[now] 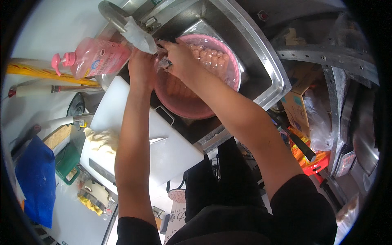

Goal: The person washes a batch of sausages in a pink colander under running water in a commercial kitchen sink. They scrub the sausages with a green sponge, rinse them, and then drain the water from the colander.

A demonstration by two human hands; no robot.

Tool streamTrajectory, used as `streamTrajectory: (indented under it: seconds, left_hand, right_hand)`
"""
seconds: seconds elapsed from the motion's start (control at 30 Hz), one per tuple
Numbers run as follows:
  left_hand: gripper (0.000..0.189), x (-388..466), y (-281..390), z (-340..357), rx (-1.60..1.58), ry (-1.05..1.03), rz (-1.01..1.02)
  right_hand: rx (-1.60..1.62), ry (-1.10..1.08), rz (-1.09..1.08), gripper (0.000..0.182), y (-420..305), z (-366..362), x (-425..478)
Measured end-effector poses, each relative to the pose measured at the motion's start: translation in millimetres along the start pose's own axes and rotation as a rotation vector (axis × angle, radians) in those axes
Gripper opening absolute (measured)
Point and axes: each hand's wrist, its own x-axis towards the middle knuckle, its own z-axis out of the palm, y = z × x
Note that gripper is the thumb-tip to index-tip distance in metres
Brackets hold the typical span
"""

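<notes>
Both hands are together under the mouth of the faucet [114, 15], which has a whitish cloth or sleeve [137, 36] hanging from it. My right hand [180, 58] grips a crumpled, clear, wet plastic-like piece [163, 62] between thumb and fingers. Close on its left, my left hand [142, 65] is partly covered by the sleeve, so its fingers are hard to make out. Below and right of the hands, a round pink basin [196, 113] stands in the steel sink [272, 82]. It holds water and rows of pinkish, sausage-like pieces [214, 61].
A pink pump bottle [98, 58] lies left of the faucet. The white cutting board [180, 147] beside the sink carries a knife [157, 140], a pale cloth [102, 139] and a flat metal blade [102, 170]. Metal shelving [333, 88] with a cardboard box [295, 107] stands at right.
</notes>
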Motion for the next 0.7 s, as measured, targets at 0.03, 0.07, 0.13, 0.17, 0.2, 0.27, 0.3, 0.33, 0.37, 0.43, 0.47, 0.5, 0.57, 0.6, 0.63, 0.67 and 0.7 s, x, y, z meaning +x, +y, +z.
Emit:
streamTrajectory:
  seconds: [0.03,0.07,0.13,0.17,0.2,0.27,0.3,0.33,0.37,0.43,0.47,0.5,0.57,0.6,0.63,0.67,0.7]
  left_hand:
    - [0.027,7.7,4.2,1.2,-0.043,-0.001,-0.023]
    - [0.028,14.3,8.1,2.2,-0.123,-0.003,-0.057]
    - [0.03,25.5,23.6,16.5,-0.284,-0.016,-0.116]
    - [0.031,32.2,27.4,18.0,-0.365,-0.019,-0.142]
    - [0.066,40.5,27.1,15.3,-0.278,-0.031,-0.063]
    - [0.043,39.9,37.2,24.8,-0.392,0.056,-0.163]
    - [0.033,39.2,45.8,31.8,-0.451,0.103,-0.21]
    - [0.034,35.4,53.1,39.0,-0.404,0.1,-0.228]
    - [0.041,43.0,53.7,33.7,-0.423,-0.001,-0.151]
    - [0.06,65.1,54.5,16.9,-0.45,-0.195,0.005]
    - [0.057,65.7,61.8,21.8,-0.385,-0.152,0.075]
    - [0.051,72.1,60.0,12.7,-0.502,-0.07,0.047]
    - [0.041,93.4,54.7,-2.8,-0.735,0.078,-0.01]
    - [0.029,75.5,62.5,31.5,-0.722,0.174,-0.018]
    - [0.037,60.2,60.1,34.7,-0.646,0.135,-0.042]
    - [0.044,49.7,53.9,35.7,-0.571,0.091,-0.067]
    - [0.052,38.9,46.5,32.8,-0.492,0.048,-0.087]
  right_hand:
    - [0.026,-0.01,0.027,0.038,-6.4,15.2,-9.2]
    - [-0.145,0.304,-0.107,0.016,-9.2,34.2,-17.2]
    - [-0.179,0.171,-0.092,0.018,-32.8,24.0,-10.3]
    - [-0.196,0.101,-0.082,0.019,-47.2,16.3,-5.1]
    - [-0.189,0.153,-0.124,0.018,-61.1,17.4,-6.1]
    - [-0.154,0.14,-0.172,0.024,-98.7,-4.6,1.4]
    - [-0.131,0.067,-0.167,0.029,-116.1,-23.6,7.7]
    - [-0.104,0.074,-0.165,0.027,-131.6,-31.4,1.9]
    - [-0.078,0.077,-0.16,0.024,-147.7,-32.4,-6.3]
    - [-0.087,0.014,-0.12,0.025,-168.8,-44.0,-27.5]
    - [-0.096,0.013,-0.092,0.024,-170.5,-41.5,-44.7]
    - [-0.106,0.008,-0.064,0.024,-169.4,-33.8,-67.3]
    - [-0.194,0.025,-0.042,0.026,-168.0,-43.1,-87.0]
    - [-0.229,0.055,-0.048,0.028,-170.1,-57.0,-97.2]
    - [-0.266,0.055,-0.045,0.031,-167.6,-65.2,-108.0]
    - [-0.302,0.055,-0.048,0.033,-165.2,-73.9,-118.0]
    - [-0.337,0.051,-0.049,0.036,-161.1,-80.5,-125.9]
